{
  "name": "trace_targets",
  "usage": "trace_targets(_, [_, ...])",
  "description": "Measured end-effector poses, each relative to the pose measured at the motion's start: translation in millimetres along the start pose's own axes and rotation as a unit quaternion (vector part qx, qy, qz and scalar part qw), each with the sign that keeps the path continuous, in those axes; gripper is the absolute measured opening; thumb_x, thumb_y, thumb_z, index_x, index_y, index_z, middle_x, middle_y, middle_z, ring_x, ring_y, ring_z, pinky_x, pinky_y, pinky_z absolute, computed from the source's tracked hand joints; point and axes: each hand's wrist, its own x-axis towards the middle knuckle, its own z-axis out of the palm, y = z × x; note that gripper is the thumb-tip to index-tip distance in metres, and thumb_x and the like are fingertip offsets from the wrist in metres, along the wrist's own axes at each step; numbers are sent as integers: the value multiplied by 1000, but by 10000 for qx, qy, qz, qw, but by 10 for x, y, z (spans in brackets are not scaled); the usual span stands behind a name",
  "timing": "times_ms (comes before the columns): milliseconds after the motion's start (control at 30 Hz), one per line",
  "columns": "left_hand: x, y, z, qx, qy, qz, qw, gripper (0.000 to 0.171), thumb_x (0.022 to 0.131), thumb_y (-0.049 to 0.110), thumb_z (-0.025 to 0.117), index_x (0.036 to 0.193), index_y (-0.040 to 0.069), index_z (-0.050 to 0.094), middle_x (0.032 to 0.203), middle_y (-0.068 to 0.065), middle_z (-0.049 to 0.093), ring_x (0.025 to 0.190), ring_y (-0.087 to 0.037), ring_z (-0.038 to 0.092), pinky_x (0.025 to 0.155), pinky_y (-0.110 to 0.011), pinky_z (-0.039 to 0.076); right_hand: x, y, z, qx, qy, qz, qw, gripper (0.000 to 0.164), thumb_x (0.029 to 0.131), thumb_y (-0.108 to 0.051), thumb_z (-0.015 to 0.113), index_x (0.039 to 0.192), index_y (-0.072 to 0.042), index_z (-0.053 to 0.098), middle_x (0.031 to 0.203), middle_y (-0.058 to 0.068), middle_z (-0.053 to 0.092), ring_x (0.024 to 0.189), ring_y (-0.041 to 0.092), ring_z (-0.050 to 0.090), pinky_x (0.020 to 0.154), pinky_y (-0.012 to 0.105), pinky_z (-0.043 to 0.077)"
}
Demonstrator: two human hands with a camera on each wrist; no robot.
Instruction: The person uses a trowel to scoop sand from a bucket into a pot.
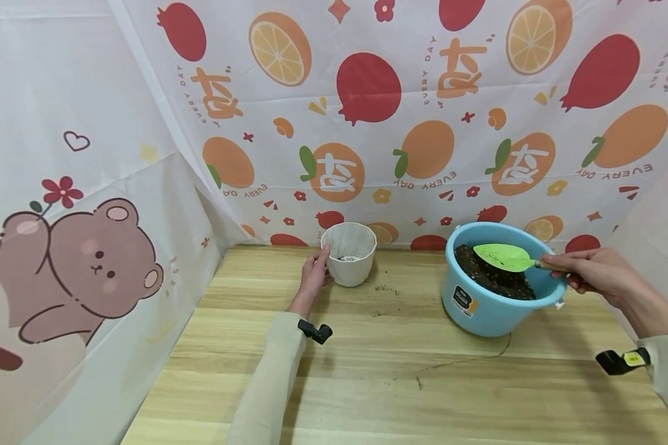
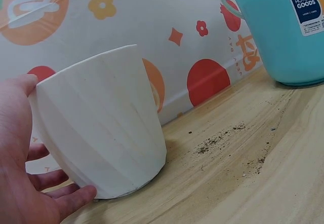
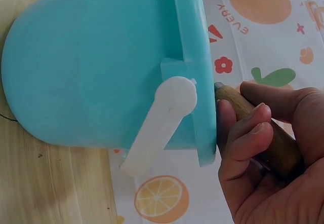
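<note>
A white fluted flower pot (image 1: 351, 272) stands near the back of the table, its perforated bottom partly showing. My left hand (image 1: 313, 272) holds the pot's left side, thumb at the rim and fingers low on the wall, as the left wrist view shows. To the right is a light blue bucket (image 1: 481, 312) with dark soil (image 1: 487, 275) inside. My right hand (image 1: 595, 270) grips a garden trowel by its wooden handle (image 3: 276, 143) at the bucket's right rim. The trowel's green blade (image 1: 503, 256) lies over the soil; whether it touches the soil I cannot tell.
Crumbs of soil (image 2: 215, 142) lie scattered on the wooden table (image 1: 367, 395) between pot and bucket. A thin dark trail runs in front of the bucket. Printed cloth (image 1: 373, 154) hangs behind and at the sides. The bucket's white handle (image 3: 157, 127) hangs down.
</note>
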Motion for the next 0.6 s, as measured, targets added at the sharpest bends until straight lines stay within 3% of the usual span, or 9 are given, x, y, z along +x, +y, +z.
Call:
trace_targets(300, [-37, 30, -15, -54, -83, -143, 9998, 77, 99, 66, 47, 150, 8, 39, 155, -16, 44, 135, -32, 50, 113, -53, 45, -12, -6, 63, -152, -20, -53, 9999, 36, 95, -56, 65, 89, -24, 80, 64, -8, 67, 57, 8, 56, 56, 25, 49])
trace_targets(600, [-3, 10, 6, 1, 37, -4, 10000, 79, 97, 69, 48, 148, 9, 42, 151, -15, 48, 130, -30, 54, 110, -51, 48, 6, -15, 61, -266, 60, -58, 9996, 41, 94, -58, 64, 90, -20, 79, 65, -8, 67, 58, 9, 57, 56, 26, 49])
